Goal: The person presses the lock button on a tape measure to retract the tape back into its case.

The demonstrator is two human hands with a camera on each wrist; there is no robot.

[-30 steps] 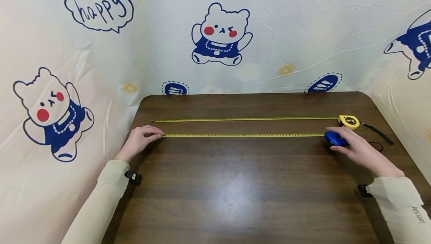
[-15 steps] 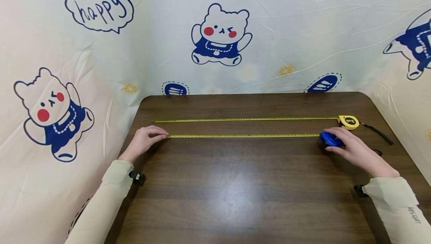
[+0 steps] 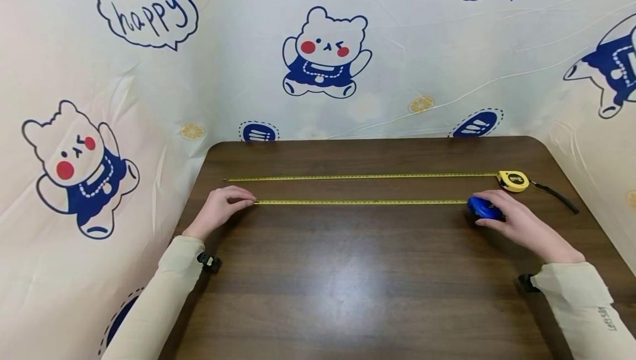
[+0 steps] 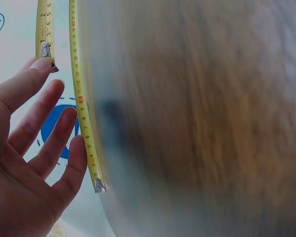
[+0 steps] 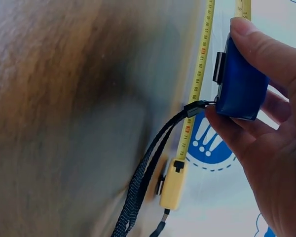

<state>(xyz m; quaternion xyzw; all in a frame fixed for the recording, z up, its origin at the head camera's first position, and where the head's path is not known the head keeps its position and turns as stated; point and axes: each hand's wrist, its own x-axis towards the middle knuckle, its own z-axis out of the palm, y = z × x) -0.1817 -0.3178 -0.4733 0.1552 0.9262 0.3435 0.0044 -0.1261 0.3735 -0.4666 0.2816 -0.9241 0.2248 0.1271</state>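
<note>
My left hand (image 3: 217,212) pinches the end of a yellow tape blade (image 3: 358,202) between thumb and forefinger. In the left wrist view the metal hook (image 4: 45,50) shows at the thumb tip, and the other fingers are spread. That blade runs straight across to a blue tape measure (image 3: 480,208), whose case my right hand (image 3: 521,225) grips with thumb and fingers. From the case hangs a black wrist strap (image 5: 153,140), seen in the right wrist view. Just behind, a yellow tape measure (image 3: 513,181) lies with its own blade (image 3: 358,176) drawn out, roughly parallel; neither hand holds it.
Everything is over a brown wooden table (image 3: 343,271) with rounded far corners. A black strap (image 3: 557,197) trails from the yellow tape measure toward the right edge. A pale cloth (image 3: 238,34) printed with cartoon bears surrounds the back and sides.
My left hand has moved right with the hook end and my right hand has moved left with the blue tape measure. The blade between them is shorter. The yellow tape measure stays put.
</note>
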